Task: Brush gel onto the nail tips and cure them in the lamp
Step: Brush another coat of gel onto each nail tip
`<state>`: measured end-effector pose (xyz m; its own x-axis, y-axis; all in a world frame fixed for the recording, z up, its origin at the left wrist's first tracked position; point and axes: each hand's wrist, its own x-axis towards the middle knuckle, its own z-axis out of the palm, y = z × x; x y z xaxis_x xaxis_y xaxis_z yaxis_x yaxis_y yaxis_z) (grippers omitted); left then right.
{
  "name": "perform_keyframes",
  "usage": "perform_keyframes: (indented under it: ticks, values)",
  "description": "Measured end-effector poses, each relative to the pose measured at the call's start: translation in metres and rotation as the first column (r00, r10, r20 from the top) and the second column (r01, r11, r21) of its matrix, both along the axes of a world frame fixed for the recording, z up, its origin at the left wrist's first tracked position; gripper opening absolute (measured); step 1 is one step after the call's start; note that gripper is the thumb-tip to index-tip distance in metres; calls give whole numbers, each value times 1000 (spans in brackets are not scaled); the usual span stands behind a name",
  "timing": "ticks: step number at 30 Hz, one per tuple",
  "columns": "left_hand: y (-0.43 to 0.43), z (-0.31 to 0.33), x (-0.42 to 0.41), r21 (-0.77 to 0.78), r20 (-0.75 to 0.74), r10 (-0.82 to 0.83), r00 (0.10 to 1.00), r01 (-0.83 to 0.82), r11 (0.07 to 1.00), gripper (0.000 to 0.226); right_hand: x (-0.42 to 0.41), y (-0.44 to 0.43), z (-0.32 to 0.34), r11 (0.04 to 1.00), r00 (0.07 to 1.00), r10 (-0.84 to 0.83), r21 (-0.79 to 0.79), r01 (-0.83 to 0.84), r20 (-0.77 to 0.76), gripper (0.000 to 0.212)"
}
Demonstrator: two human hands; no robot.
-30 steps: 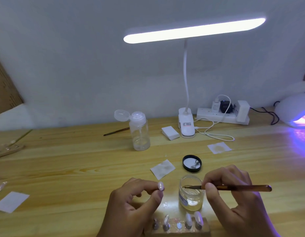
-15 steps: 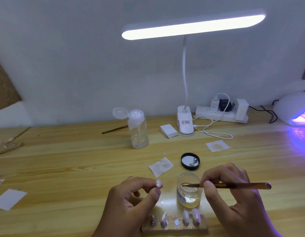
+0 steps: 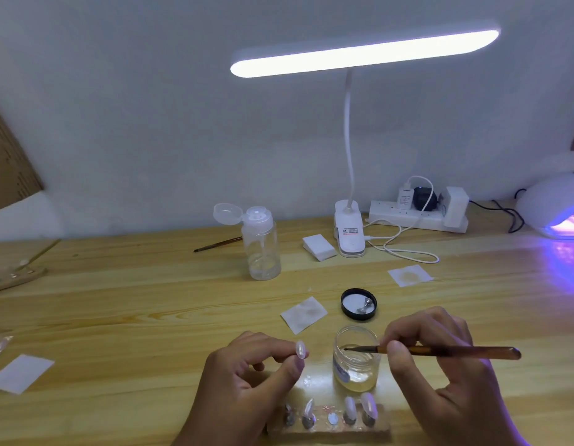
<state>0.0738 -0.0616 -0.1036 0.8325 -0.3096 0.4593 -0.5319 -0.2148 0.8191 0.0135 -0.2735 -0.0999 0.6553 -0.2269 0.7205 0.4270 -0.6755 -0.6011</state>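
Two hands look mid gel-loading: the right hand (image 3: 440,365) pinches the brush (image 3: 446,351), its bristles in the gel jar (image 3: 356,365) just left of that grip, while the left hand (image 3: 247,378) pinches one nail tip (image 3: 300,349) beside the jar, where the bristles should next stroke lightly.

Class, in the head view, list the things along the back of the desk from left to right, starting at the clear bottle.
clear bottle → white pads → desk lamp base → power strip → curing lamp

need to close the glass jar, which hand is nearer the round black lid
Right. The right hand is just in front and right of the round black lid; the left hand lies farther off, front-left.
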Motion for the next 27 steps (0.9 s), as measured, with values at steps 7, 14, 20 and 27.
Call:
perform_keyframes:
  ticks: [7,14,20,27]
  values:
    - [0,3,0,-1,11,14,1000,-14,1000,18,0,2,2,1000,1000,-20,16,20,18,7]
    - [1,3,0,-2,30,15,999,-15,1000,16,2,3,2,999,998,-49,11,49,49,7]
    - [1,1,3,9,65,26,998,-26,1000,16,4,2,3,997,993,-74,19,73,95,7]
    - [2,2,5,24,79,33,996,-35,999,17,4,4,5,995,991,-91,56,86,101,13]
